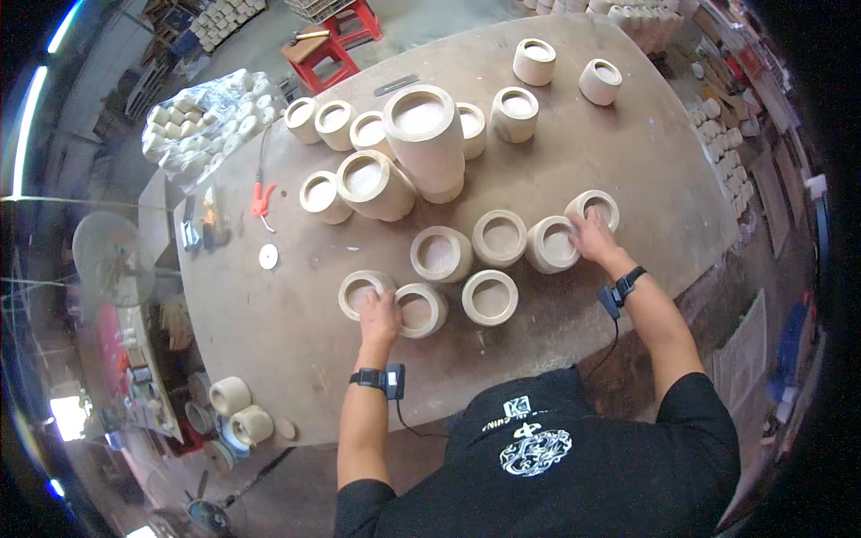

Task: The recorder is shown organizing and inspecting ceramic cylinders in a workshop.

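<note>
Several short, round, pale wooden cups with thick rims stand on the table in front of me. My left hand (381,318) has its fingers hooked over the rim of the leftmost cup (349,289), right against a second cup (430,325). On the right side, my right hand (594,237) grips the rim of the rightmost cup (610,204), touching or nearly touching its neighbour, another cup (543,255). Between the hands stand three more cups, among them a rounded one (457,260). My fingertips are partly hidden inside the cups.
A brown table (628,296) carries a tall stack of cups (429,166) with smaller ones around it. At its left lie a red air blow gun (261,199) and a white disc (268,256). Beyond it are a red stool (314,56) and bagged pale pieces (202,121).
</note>
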Demonstrator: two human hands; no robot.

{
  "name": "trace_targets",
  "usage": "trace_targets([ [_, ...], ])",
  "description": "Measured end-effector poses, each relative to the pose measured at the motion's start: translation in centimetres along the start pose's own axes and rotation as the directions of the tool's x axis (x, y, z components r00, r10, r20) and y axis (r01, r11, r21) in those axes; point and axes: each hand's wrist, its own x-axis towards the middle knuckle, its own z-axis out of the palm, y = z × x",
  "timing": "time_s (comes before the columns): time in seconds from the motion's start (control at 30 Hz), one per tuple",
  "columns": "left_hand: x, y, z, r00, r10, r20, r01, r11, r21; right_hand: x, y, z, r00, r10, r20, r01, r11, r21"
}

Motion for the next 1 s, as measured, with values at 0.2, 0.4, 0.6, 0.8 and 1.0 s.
trace_targets([
  [0.2, -2.1, 0.1, -0.5, 1.0, 0.029, 0.006, -0.028, 0.995, -0.101, -1.4, 1.3, 0.3, 0.985, -0.171, 0.014, 0.17, 0.984, 0.047],
  [0.4, -3.4, 2.3, -1.2, 0.969, 0.228, 0.094, -0.225, 0.974, -0.033, -4.8, -1.4, 0.0, 0.854, -0.509, 0.11, 0.501, 0.861, 0.094],
  [0.6, -2.4, 4.5, 0.3, 0.938, 0.343, -0.053, -0.344, 0.939, -0.007, -6.9, -5.8, 2.3, 0.72, -0.6, 0.348, 0.614, 0.785, 0.082],
  [0.8, -3.1, 5.1, 1.8, 0.99, 0.115, -0.082, -0.123, 0.987, -0.099, -7.5, -8.8, -1.2, 0.731, -0.569, 0.376, 0.606, 0.795, 0.026],
  [1.0, -0.6, 6.9, -1.3, 0.959, 0.199, 0.201, -0.196, 0.98, -0.032, -6.0, -11.0, -1.7, 0.709, -0.546, 0.447, 0.642, 0.762, -0.088],
])
